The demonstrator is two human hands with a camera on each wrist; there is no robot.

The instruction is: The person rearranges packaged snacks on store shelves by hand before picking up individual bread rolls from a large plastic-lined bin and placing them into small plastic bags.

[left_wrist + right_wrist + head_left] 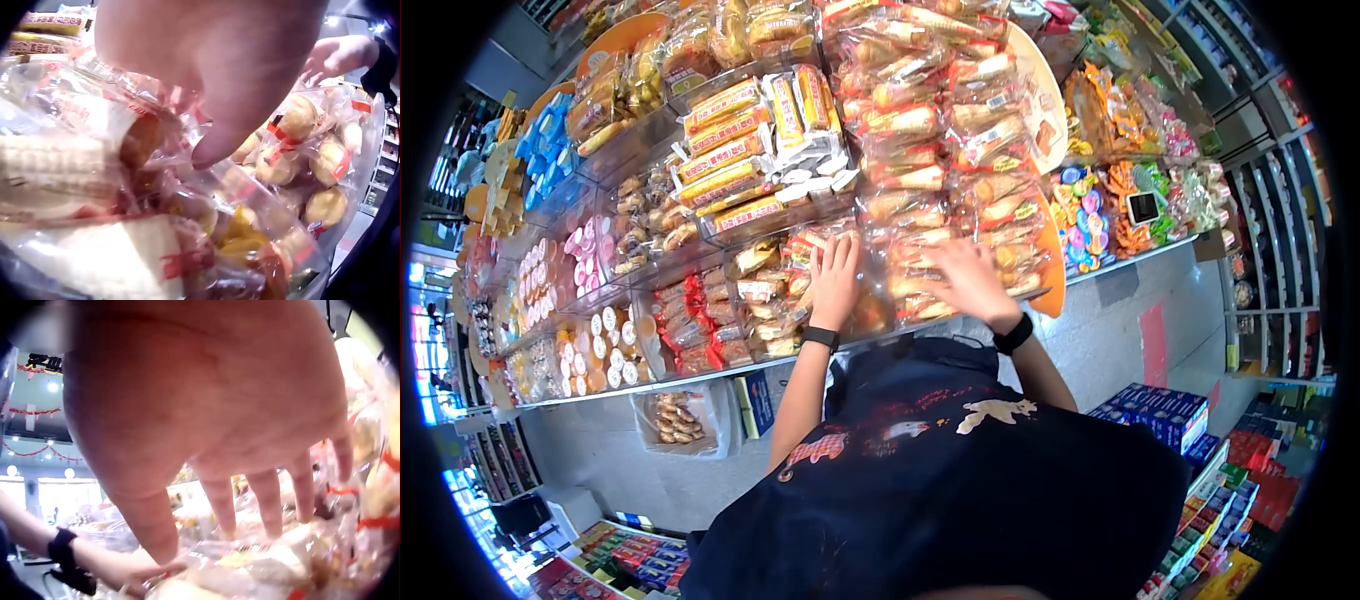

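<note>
Seemingly for broad contact, I lay left hand point(834, 289) at eleven o'clock, right hand point(977, 287) at one, both open on packets point(912, 209).

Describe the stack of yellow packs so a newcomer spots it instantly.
Find the long display counter. The stack of yellow packs lies beyond the left hand, to its left. Unlike the clear-wrapped snacks farther right, these are opaque yellow bars with reddish print, lying roughly parallel.
</note>
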